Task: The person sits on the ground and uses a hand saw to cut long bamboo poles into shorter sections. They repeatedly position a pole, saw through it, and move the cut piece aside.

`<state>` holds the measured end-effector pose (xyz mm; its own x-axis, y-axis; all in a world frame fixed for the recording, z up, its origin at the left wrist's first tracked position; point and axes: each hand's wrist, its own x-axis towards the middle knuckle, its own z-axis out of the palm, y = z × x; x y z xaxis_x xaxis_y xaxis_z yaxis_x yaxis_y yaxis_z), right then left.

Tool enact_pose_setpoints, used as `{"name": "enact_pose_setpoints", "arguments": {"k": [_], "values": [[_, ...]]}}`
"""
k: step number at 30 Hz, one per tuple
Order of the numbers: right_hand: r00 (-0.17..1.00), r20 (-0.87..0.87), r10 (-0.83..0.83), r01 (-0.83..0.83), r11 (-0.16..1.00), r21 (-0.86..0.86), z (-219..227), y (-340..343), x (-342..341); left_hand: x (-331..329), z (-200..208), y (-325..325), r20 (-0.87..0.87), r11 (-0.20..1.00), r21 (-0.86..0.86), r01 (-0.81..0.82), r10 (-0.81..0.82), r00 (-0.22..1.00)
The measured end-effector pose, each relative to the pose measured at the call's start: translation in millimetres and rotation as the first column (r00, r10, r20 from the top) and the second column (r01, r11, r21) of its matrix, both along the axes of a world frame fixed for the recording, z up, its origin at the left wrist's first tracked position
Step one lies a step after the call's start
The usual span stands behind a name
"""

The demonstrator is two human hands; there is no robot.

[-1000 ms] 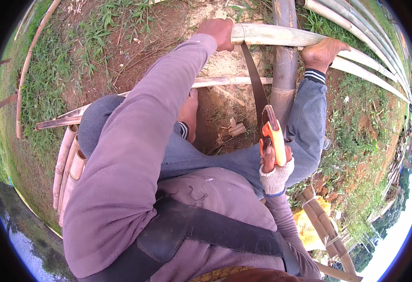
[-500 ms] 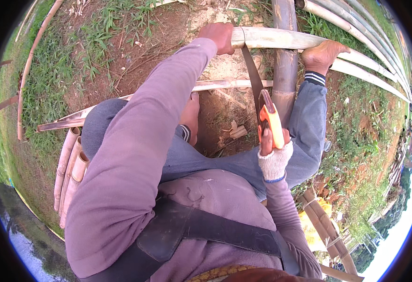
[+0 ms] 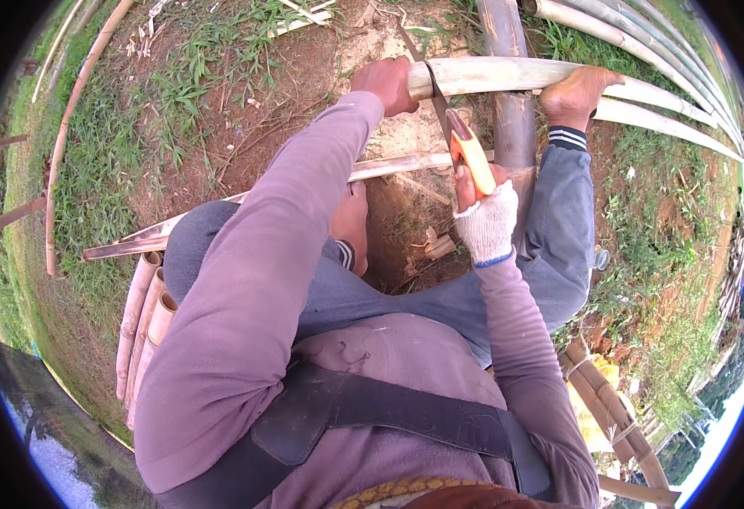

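My left hand [image 3: 386, 86] is closed around the left end of a pale bamboo strip [image 3: 508, 75]. Wrapped in a fingerless white knit glove, my right hand [image 3: 481, 200] grips the orange handle of a handsaw [image 3: 471, 159]. The saw's dark blade crosses the strip just right of my left hand, its tip reaching past the far edge. Beneath the strip lies a thick dark bamboo log [image 3: 514, 136]. My bare right foot [image 3: 577, 92] presses on the strip to the right of that log.
Long bamboo poles [image 3: 626, 49] curve along the upper right. A split bamboo piece [image 3: 397, 165] lies across the ground near my left foot [image 3: 351, 216]. Cut bamboo tubes [image 3: 140, 297] stand beside my left knee. Sawdust [image 3: 372, 51], wood scraps [image 3: 440, 244] and grass surround the work.
My right hand has pushed the saw forward and slightly left, so more blade extends beyond the bamboo strip. My left hand and right foot keep their places on the strip.
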<state>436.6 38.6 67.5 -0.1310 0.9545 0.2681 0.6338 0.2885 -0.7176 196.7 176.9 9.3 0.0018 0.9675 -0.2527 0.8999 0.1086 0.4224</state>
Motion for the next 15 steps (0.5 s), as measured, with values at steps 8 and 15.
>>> {"name": "enact_pose_setpoints", "arguments": {"k": [8, 15], "values": [[1.0, -0.016, 0.02, -0.021, 0.999, -0.024, -1.7, -50.8, 39.2, 3.4, -12.0, -3.1, 0.016, 1.0, 0.023, -0.004, 0.004, 1.0], [0.997, 0.043, -0.062, 0.062, 0.998, 0.004, -19.0, 50.9, -28.8, 5.0, -15.4, -3.7, 0.001, 0.999, 0.034, -0.037, 0.037, 0.999]]}}
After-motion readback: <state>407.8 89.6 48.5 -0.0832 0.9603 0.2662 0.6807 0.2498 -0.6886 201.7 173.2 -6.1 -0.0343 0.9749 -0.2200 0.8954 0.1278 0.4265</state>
